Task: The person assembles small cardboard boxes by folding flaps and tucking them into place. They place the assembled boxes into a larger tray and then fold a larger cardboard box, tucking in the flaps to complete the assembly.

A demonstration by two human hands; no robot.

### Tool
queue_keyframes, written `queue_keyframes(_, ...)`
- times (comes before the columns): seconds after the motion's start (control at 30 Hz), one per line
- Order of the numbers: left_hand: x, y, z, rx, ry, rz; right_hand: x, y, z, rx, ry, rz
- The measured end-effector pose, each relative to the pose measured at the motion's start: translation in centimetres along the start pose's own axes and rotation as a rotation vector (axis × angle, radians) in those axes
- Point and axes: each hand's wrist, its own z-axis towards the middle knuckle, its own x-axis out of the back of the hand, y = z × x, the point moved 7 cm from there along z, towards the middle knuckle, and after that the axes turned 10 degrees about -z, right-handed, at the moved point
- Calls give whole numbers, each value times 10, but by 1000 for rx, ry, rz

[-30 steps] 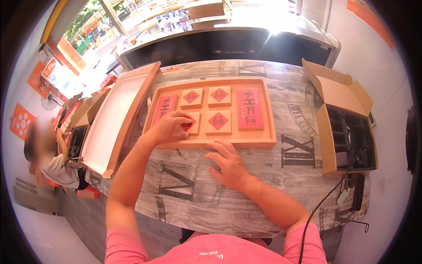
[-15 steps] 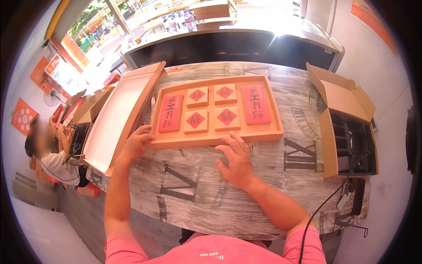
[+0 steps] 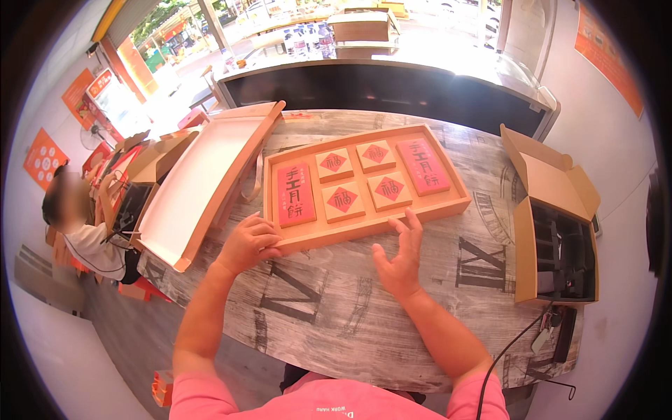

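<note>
Left of my frame leans a long cardboard lid (image 3: 192, 185) with a smooth white inside. Just right of it, my left hand (image 3: 248, 245) curls at the near corner of a shallow rectangular tray (image 3: 336, 236); whether it grips, I can't tell. The tray lies tilted mid-frame, holding four square boxes (image 3: 336, 165) between two flat red oblongs (image 3: 295, 197). My right hand (image 3: 401, 260) is spread open at the near rim. Far right, a brown carton (image 3: 521, 248) gapes on the streaky, wood-grained table (image 3: 350, 315).

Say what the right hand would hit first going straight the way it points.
Likely the near wall of the tray; the right hand is so close that touching can't be ruled out.
</note>
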Motion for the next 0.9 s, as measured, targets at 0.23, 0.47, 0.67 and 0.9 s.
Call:
queue_keyframes(0.23,-26,27,5,-21,133,23,-1,4,1,-22,-20,32)
queue_keyframes(0.47,-62,55,38,62,389,-38,-9,14,-3,-80,-54,71)
queue_keyframes(0.67,-88,69,83,311,540,-526,-16,24,-7,-82,-79,49)
queue_keyframes(0.9,-65,96,88,71,515,-497,-11,22,-6,-132,-78,97)
